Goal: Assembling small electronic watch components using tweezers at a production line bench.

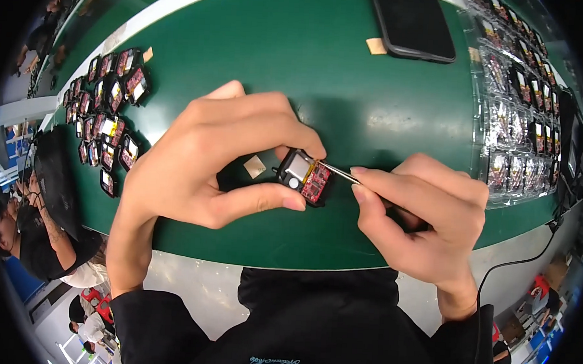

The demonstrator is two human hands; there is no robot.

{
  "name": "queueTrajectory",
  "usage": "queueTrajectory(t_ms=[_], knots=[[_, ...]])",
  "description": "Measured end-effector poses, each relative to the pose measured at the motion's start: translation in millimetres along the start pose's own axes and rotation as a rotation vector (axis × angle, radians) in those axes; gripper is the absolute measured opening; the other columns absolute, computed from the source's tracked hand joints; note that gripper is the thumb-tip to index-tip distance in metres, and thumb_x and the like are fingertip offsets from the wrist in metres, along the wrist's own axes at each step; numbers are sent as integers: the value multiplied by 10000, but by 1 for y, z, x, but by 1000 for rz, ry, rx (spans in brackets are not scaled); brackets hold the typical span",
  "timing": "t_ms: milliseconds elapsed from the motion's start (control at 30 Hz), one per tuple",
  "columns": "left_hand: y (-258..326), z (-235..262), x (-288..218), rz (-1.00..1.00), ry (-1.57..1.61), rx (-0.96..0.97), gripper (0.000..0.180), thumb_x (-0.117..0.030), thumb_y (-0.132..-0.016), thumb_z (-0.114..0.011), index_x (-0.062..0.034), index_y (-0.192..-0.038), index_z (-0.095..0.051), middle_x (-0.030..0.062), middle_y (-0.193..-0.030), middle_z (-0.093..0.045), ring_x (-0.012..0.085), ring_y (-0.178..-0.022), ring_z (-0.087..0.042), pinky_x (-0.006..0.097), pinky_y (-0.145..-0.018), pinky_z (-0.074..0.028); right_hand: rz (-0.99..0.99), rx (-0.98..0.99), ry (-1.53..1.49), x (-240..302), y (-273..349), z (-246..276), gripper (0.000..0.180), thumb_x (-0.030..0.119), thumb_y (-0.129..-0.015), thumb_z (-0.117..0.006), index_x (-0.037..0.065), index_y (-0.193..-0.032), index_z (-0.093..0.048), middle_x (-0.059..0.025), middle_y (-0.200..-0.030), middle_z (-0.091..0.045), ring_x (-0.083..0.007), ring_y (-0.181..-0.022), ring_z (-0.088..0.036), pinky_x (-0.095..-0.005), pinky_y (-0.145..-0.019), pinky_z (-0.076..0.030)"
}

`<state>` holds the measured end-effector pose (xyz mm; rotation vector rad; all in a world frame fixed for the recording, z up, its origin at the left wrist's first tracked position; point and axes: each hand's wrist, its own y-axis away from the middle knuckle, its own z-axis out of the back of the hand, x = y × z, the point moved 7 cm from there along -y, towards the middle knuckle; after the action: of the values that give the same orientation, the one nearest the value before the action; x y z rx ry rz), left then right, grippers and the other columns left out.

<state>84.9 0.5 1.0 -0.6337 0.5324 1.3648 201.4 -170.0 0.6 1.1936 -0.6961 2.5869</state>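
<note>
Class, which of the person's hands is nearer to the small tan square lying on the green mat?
Left. The left hand arches right over the tan square, finger and thumb either side. The right hand sits farther right, beyond the module.

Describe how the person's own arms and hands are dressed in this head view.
Both hands, left hand and right hand, are bare: no gloves, rings or watch visible. Black long sleeves end at the wrists, part of a black top with a small blue-green print at the chest.
</note>
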Motion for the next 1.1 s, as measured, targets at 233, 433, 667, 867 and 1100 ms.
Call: queueTrajectory(t_ms=[233,433,667,867,1100], knots=[[-2,1,-10,26,-87,-28,543,-288,-737,-999,-63,-1186,-792,70,-1054,-777,233,-838,-695,354,-788,-457,-92,-134,-29,-3,18,24,192,-43,-821,-875,-14,-1008,-852,-27,-674,-647,-69,-471,-482,-264,-442,-335],[-5,-1,-14,56,-132,-44,494,-307,-751,-999,-116,-1155,-788,15,-867,-692,212,-691,-584,348,-723,-426,-145,-245,-177,-14,29,31,199,-18,-850,-880,1,-1048,-868,-24,-686,-673,-56,-500,-503,-259,-463,-348],[-2,26,0,192,77,-232,539,-151,-637,-1033,-25,-1103,-792,24,-838,-668,74,-678,-510,241,-591,-353,-99,-319,-317,-11,32,35,176,5,-887,-861,11,-1063,-860,-33,-679,-640,-85,-487,-507,-287,-463,-369],[-91,46,-28,29,78,-175,559,-191,-659,-1037,-39,-1137,-792,-3,-911,-712,58,-666,-500,245,-609,-363,-64,-283,-354,-18,38,30,192,27,-927,-824,-2,-1115,-846,-55,-700,-636,-126,-497,-545,-312,-481,-423],[-255,26,-43,-149,-47,-78,492,-286,-877,-945,-56,-1277,-772,16,-935,-617,99,-699,-422,307,-631,-388,-39,-211,-306,-17,38,28,174,52,-938,-821,-18,-1097,-837,-93,-737,-685,-175,-527,-597,-331,-498,-462]])
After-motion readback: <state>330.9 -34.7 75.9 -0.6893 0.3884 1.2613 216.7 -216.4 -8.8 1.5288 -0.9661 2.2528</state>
